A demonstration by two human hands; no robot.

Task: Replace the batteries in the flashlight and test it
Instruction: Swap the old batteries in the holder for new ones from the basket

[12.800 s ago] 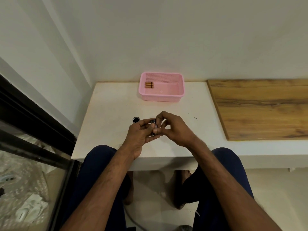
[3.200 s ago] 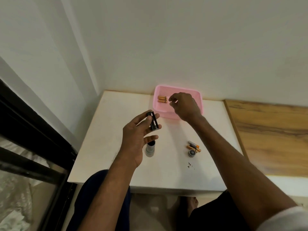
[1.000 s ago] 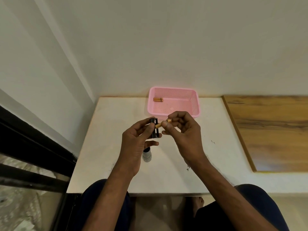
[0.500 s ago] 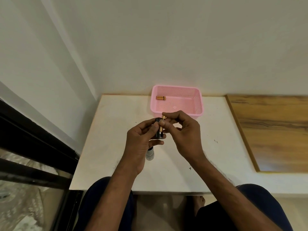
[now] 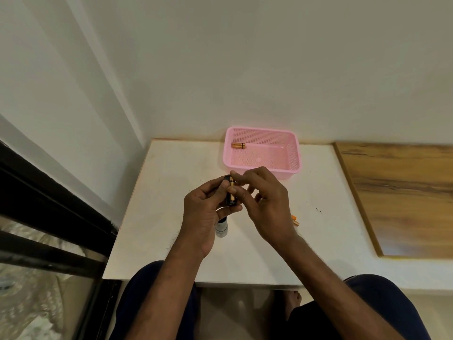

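A white table (image 5: pixel 171 182) is set into the corner formed by two pale walls (image 5: pixel 245 57). A wooden board (image 5: pixel 402 197) with a dark grain is laid flat just to the right of the table, its near corner lightened by a glare. Left of the table, a black window frame (image 5: pixel 49 207) is seen running diagonally, with glass below it through which only blurred, pale shapes can be made out. Below the table's front edge, dark blue trouser legs (image 5: pixel 137 303) are seen on either side, and a bare foot (image 5: pixel 293 300) is placed on the light floor (image 5: pixel 232 315) between them.
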